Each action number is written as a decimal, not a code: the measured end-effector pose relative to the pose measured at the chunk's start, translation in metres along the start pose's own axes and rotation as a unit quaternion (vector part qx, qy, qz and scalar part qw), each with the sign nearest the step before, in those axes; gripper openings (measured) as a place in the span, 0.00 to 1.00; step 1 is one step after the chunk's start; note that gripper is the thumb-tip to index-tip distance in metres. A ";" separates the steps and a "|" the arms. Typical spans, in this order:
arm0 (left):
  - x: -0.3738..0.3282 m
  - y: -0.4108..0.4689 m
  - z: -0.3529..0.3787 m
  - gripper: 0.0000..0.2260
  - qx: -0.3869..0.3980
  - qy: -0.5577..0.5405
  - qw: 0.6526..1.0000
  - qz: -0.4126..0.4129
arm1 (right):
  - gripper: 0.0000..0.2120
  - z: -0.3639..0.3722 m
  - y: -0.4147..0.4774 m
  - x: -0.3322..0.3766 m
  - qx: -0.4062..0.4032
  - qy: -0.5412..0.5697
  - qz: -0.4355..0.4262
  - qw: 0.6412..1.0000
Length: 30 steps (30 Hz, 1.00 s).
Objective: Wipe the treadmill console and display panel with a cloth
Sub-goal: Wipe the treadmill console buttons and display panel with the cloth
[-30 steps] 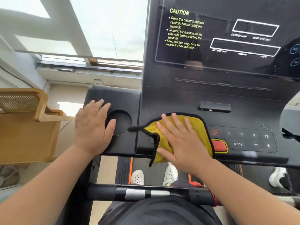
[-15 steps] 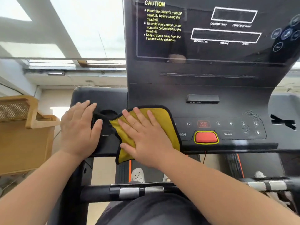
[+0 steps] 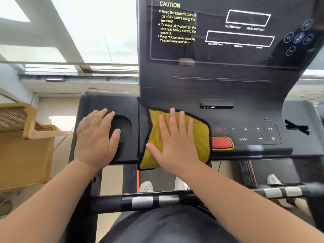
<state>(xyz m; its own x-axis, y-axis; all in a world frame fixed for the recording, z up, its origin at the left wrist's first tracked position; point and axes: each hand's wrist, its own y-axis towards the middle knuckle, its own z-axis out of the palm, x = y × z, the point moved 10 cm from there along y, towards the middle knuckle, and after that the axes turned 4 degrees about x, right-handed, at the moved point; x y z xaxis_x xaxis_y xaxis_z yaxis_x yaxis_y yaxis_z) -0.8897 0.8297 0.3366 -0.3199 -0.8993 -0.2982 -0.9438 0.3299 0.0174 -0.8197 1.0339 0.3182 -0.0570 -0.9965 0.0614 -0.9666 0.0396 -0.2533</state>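
Cloth (image 3: 198, 135), yellow with a black hem, lies flat on the black treadmill console (image 3: 245, 116), its lower edge hanging over the console's near rim. The right hand (image 3: 175, 148) presses down on the cloth with an open palm, fingers (image 3: 172, 120) spread and straight, gripping nothing. Left of the cloth, the left hand (image 3: 96, 137) rests flat on the console's side tray, fingers apart, beside the round cup recess (image 3: 122, 126). Just right of the cloth sits the red button (image 3: 221, 142), then the keypad. Beyond the cloth rises the display panel (image 3: 228, 32), with its yellow caution text (image 3: 177, 23).
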 end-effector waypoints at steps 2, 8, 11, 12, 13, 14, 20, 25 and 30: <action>0.001 0.001 0.000 0.28 0.001 -0.001 1.000 -0.001 | 0.38 0.006 -0.004 0.037 -0.001 -0.010 -0.092 0.996; -0.001 0.000 -0.001 0.27 -0.003 -0.004 1.000 0.000 | 0.36 0.004 -0.011 -0.017 -0.001 -0.007 -0.094 0.996; 0.000 -0.002 -0.004 0.27 -0.008 -0.021 1.000 -0.002 | 0.39 -0.005 -0.005 -0.070 -0.010 0.000 0.041 0.999; 0.000 -0.003 -0.004 0.27 -0.010 -0.023 1.000 0.000 | 0.40 -0.005 -0.004 -0.071 -0.011 -0.001 0.065 0.998; 0.000 -0.003 -0.004 0.27 -0.011 -0.025 1.000 0.002 | 0.41 -0.004 -0.002 -0.063 -0.009 0.000 0.073 0.997; 0.000 -0.004 -0.004 0.27 -0.009 -0.026 1.000 0.001 | 0.41 -0.004 0.000 -0.047 -0.007 0.003 0.059 0.998; 0.003 -0.003 -0.006 0.26 -0.014 -0.045 0.999 -0.003 | 0.34 0.005 -0.005 0.044 0.009 -0.017 -0.146 0.989; -0.003 -0.001 -0.007 0.26 -0.014 -0.038 0.999 0.006 | 0.37 0.005 -0.018 -0.018 0.006 -0.007 -0.111 0.994; -0.015 -0.007 -0.008 0.26 -0.028 -0.068 0.997 0.006 | 0.43 -0.003 -0.009 -0.085 0.008 -0.005 0.100 0.995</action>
<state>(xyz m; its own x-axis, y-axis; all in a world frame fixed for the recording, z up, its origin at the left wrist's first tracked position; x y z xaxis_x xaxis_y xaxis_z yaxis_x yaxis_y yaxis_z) -0.8788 0.8391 0.3485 -0.3200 -0.8475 -0.4235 -0.9446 0.3200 0.0735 -0.8072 1.1186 0.3178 -0.2460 -0.9693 -0.0007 -0.9321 0.2368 -0.2741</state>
